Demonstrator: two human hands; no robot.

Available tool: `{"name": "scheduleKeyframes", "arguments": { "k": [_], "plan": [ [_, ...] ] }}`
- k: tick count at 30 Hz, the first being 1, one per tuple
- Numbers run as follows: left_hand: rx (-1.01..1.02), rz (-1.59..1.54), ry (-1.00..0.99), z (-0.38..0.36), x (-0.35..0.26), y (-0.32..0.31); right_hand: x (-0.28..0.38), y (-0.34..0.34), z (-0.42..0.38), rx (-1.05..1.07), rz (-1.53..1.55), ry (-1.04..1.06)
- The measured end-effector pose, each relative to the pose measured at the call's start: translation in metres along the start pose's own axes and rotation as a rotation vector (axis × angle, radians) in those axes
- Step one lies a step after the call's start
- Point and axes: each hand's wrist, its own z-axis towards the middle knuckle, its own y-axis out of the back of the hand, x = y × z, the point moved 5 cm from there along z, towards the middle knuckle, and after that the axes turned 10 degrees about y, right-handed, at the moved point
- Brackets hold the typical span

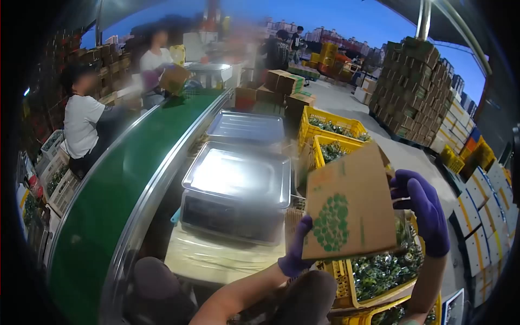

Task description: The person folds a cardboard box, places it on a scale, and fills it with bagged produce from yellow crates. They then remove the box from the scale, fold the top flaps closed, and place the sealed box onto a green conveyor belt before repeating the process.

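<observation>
A brown cardboard box (352,208), printed with a cluster of green dots, is held up tilted in front of me. My left hand (296,250), in a purple glove, grips its lower left corner with the thumb on the front. At the right edge, the bent fingers of my right hand (425,211), also purple-gloved, meet the box; their tips are partly hidden. Below the box stands a yellow crate (353,287) of small dark green clear-wrapped items (384,273). A scale with a shiny metal pan (238,170) is left of the box.
A green conveyor belt (127,179) runs along my left, with two people seated or standing beyond it. Further yellow crates (338,122) and cardboard boxes (284,81) stand ahead. Tall carton stacks (409,92) and white boxes (479,222) line the right side.
</observation>
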Motion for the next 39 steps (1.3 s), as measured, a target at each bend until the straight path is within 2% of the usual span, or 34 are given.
{"name": "scheduleKeyframes", "arguments": {
  "k": [1,3,4,5,7,9,10,12,13,14,16,17,19,20,21,23,25,27,28,29,30,31,32,33,34,36,39],
  "plan": [
    [0.0,-0.003,0.001,-0.002,-0.006,-0.002,0.012,-0.011,-0.003,0.079,-0.053,0.057],
    [0.044,0.029,-0.175,-0.005,-0.026,-0.008,0.048,-0.067,0.008,0.311,-0.36,0.221],
    [-0.022,0.14,-0.271,-0.011,-0.04,-0.005,0.047,-0.08,0.019,0.309,-0.734,0.22],
    [-0.021,0.147,-0.293,-0.015,-0.057,0.0,0.046,-0.091,0.037,0.309,-0.782,0.305],
    [-0.101,0.263,-0.292,-0.018,-0.102,0.018,0.034,-0.117,0.082,0.422,-0.243,0.387],
    [-0.192,0.378,-0.287,-0.022,-0.153,0.032,0.051,-0.139,0.116,0.493,-0.433,0.477],
    [-0.238,0.435,-0.278,-0.025,-0.178,0.032,0.046,-0.147,0.134,0.409,-0.619,0.653],
    [-0.523,0.587,-0.132,-0.039,-0.215,0.009,0.033,-0.174,0.163,0.436,-0.592,0.691],
    [-0.762,0.677,0.011,-0.058,-0.225,-0.008,0.021,-0.188,0.174,0.455,-0.575,0.704],
    [-0.61,0.68,0.09,-0.07,-0.242,0.02,0.0,-0.205,0.181,0.473,-0.62,0.751],
    [-0.563,1.368,-0.165,-0.099,-0.261,0.009,-0.054,-0.243,0.184,0.48,-0.73,0.857],
    [-0.691,0.727,0.03,-0.108,-0.239,-0.029,-0.074,-0.257,0.175,0.467,-0.798,0.919],
    [-0.672,0.755,-0.06,-0.122,-0.246,-0.017,-0.058,-0.255,0.164,0.422,-0.829,0.903],
    [-0.655,0.786,-0.084,-0.127,-0.246,-0.015,-0.053,-0.252,0.158,0.386,-0.731,0.992],
    [-0.613,1.052,-0.105,-0.133,-0.252,-0.009,-0.048,-0.246,0.149,0.353,-0.63,1.078],
    [-0.638,1.133,-0.139,-0.14,-0.263,0.002,-0.044,-0.233,0.123,0.352,-0.65,1.045],
    [-0.687,1.187,-0.161,-0.146,-0.27,-0.001,-0.039,-0.197,0.094,0.158,-0.643,1.033],
    [-0.623,1.2,-0.113,-0.15,-0.268,-0.017,-0.078,-0.135,0.071,-0.088,-0.733,0.886],
    [-0.597,1.18,-0.078,-0.151,-0.263,-0.032,-0.104,-0.097,0.059,-0.206,-0.657,0.784],
    [-0.571,1.161,-0.042,-0.151,-0.258,-0.047,-0.15,-0.055,0.041,-0.332,-0.671,0.598],
    [-0.637,1.245,-0.001,-0.154,-0.255,-0.056,-0.21,-0.009,0.02,-0.425,-0.516,0.379],
    [-0.703,1.33,0.039,-0.158,-0.253,-0.065,-0.264,0.035,-0.012,-0.437,-0.573,0.219],
    [-0.748,1.408,0.073,-0.164,-0.249,-0.073,-0.323,0.075,-0.05,-0.322,-0.739,-0.107],
    [-0.812,1.441,0.087,-0.169,-0.243,-0.08,-0.406,0.118,-0.104,-0.262,-1.091,-0.287],
    [-0.847,1.479,0.096,-0.173,-0.239,-0.085,-0.441,0.122,-0.159,-0.298,-1.033,-0.357],
    [-0.889,1.518,0.107,-0.177,-0.239,-0.08,-0.574,0.144,-0.274,-0.007,-0.501,-0.898],
    [-0.926,1.577,-0.028,-0.184,-0.253,-0.053,-0.507,0.053,-0.283,0.291,-1.169,-1.162]
  ]
}}
